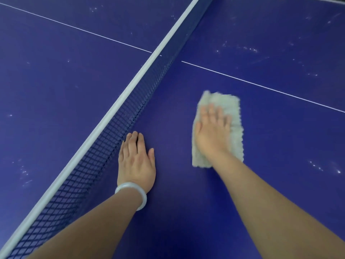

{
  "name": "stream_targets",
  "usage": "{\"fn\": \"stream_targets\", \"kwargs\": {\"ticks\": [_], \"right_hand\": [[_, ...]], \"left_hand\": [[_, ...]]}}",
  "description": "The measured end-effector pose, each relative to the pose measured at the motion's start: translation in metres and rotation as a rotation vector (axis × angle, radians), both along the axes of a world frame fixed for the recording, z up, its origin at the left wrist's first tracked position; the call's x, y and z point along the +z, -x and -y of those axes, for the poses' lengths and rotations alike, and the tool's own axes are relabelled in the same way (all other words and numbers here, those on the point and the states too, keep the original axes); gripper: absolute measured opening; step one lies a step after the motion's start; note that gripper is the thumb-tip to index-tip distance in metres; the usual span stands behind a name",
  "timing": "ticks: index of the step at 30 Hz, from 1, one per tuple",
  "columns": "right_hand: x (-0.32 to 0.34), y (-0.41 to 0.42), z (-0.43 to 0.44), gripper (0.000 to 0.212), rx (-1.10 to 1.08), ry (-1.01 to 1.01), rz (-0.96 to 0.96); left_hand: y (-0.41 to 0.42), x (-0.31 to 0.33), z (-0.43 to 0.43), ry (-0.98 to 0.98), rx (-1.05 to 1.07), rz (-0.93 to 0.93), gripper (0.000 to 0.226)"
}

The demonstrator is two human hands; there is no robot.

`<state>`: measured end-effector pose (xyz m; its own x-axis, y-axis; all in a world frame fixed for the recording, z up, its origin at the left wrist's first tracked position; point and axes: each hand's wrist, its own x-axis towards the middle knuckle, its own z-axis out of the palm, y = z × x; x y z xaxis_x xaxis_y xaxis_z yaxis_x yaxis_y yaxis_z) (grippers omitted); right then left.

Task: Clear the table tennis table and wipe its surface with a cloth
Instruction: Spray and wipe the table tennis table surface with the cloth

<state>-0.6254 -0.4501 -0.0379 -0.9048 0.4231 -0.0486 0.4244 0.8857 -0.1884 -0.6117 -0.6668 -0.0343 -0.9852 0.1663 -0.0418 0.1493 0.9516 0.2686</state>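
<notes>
Now the right hand presses flat, fingers straight, on the pale fluffy cloth, which lies on the blue table just toward 3 o'clock from the view's middle. Toward 7 o'clock the left hand, a white bangle at its wrist, rests open-palmed on the table just beside the net, which runs from 7 to 1 o'clock.

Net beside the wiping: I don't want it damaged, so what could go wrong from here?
The left hand rests flat right beside the net; leaning or sliding could push the mesh. The right hand presses the cloth flat without gripping, so it might slip out. White specks farther along the table tennis table could be missed.
</notes>
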Motion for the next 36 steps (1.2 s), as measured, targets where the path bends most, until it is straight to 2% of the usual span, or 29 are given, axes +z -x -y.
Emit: {"fn": "stream_targets", "kwargs": {"ticks": [2, 3, 4, 8, 15, 19, 22, 24, 28, 30, 34, 36], "right_hand": [[-0.001, -0.025, 0.019, 0.057, 0.309, -0.030, -0.002], [-0.001, -0.033, 0.013, 0.056, 0.378, -0.044, 0.006], [0.000, -0.039, -0.003, 0.056, 0.345, -0.036, 0.011], [-0.004, -0.046, -0.052, 0.057, -0.076, -0.033, 0.038], [-0.002, -0.045, -0.050, 0.058, -0.088, -0.037, 0.042], [-0.003, -0.045, -0.051, 0.058, -0.082, -0.010, 0.041], [0.000, -0.043, -0.056, 0.057, -0.037, -0.004, 0.035], [0.002, -0.048, -0.062, 0.057, 0.025, 0.006, 0.020], [-0.001, -0.077, -0.082, 0.056, 0.135, -0.031, -0.009], [-0.001, -0.083, -0.102, 0.056, 0.073, -0.032, 0.013], [0.004, -0.047, -0.165, 0.055, -0.267, 0.003, 0.096], [0.007, -0.020, -0.177, 0.056, -0.316, 0.035, 0.135]], "left_hand": [[0.000, 0.000, 0.000, -0.007, 0.003, 0.008, 0.060], [0.000, -0.001, 0.000, -0.009, 0.000, 0.010, 0.060], [0.000, -0.001, -0.001, -0.013, -0.005, 0.012, 0.060], [0.001, -0.001, 0.002, -0.019, 0.000, 0.026, 0.060], [-0.004, 0.000, -0.005, -0.091, -0.028, -0.002, 0.056], [-0.037, -0.002, -0.063, -0.137, -0.261, -0.078, 0.054], [-0.062, -0.008, -0.101, -0.034, -0.301, -0.066, 0.065], [-0.067, -0.012, -0.106, 0.064, -0.288, -0.081, 0.067], [-0.067, -0.014, -0.106, 0.129, -0.286, -0.089, 0.067], [-0.068, -0.015, -0.107, 0.146, -0.285, -0.088, 0.066], [-0.067, -0.014, -0.106, 0.170, -0.285, -0.101, 0.066], [-0.067, -0.015, -0.107, 0.178, -0.284, -0.102, 0.066]]}}
